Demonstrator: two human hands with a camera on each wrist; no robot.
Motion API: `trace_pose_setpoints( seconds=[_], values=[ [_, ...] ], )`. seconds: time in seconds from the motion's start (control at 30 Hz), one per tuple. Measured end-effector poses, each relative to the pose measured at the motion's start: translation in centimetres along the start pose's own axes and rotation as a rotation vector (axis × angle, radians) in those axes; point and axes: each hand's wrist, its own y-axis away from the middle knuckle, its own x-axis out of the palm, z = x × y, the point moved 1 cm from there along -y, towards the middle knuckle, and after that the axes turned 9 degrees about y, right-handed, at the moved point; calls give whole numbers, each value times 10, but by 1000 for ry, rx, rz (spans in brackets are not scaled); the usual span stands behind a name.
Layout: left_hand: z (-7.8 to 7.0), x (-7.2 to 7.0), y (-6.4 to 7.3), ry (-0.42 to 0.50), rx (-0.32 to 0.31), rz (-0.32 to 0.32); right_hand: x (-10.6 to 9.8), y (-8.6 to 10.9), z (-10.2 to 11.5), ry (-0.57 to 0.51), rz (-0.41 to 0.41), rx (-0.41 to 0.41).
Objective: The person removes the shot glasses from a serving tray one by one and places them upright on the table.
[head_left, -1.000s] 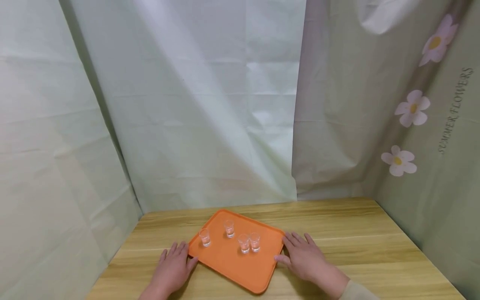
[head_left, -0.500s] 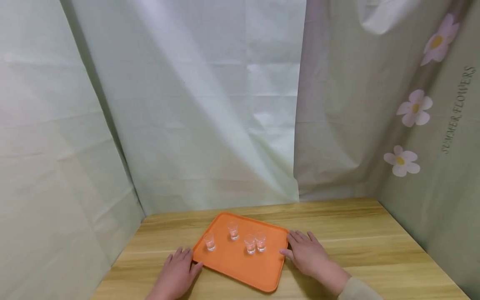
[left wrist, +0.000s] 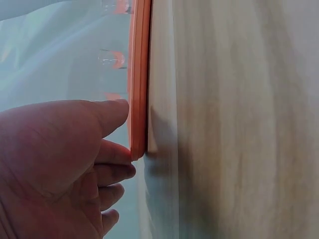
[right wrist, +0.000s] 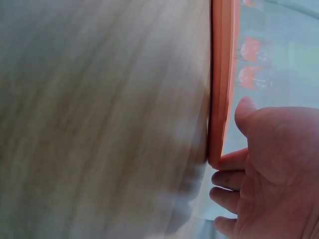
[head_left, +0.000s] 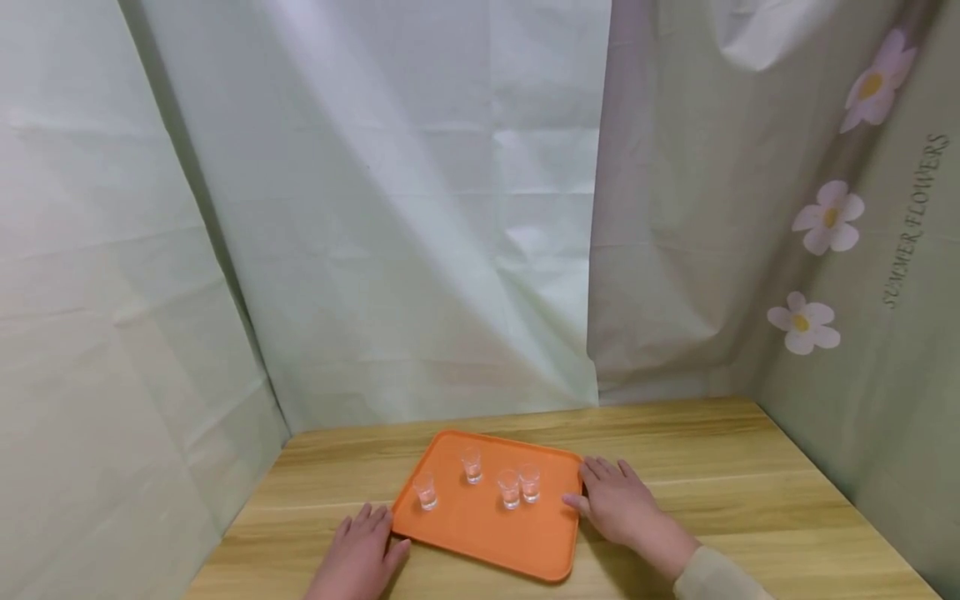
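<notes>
An orange tray lies turned slightly at an angle on the wooden table. Several small clear shot glasses stand upright on it: one glass at the left, another glass farther back, and a close pair right of the middle. My left hand touches the tray's left corner, its thumb by the near rim and its fingers loosely extended. At the right rim, my right hand touches with extended fingers, its thumb over the edge. Both wrist views show index fingers against the tray corners.
The wood-grain table extends around the tray on all sides. Pale green cloth hangs behind the table and along both sides. The right-hand cloth has printed white flowers and lettering.
The tray has turned clockwise and shifted a little right, carrying the glasses with it. Its near edge is more level now. Both hands have moved along with it, the left one rightward and nearer.
</notes>
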Motion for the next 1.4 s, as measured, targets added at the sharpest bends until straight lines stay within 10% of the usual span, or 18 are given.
trace_pose_setpoints(
  seconds=[1.4],
  values=[
    [-18,14,17,60,39,152,-5,-15,-27,-7,63,33]
  ],
)
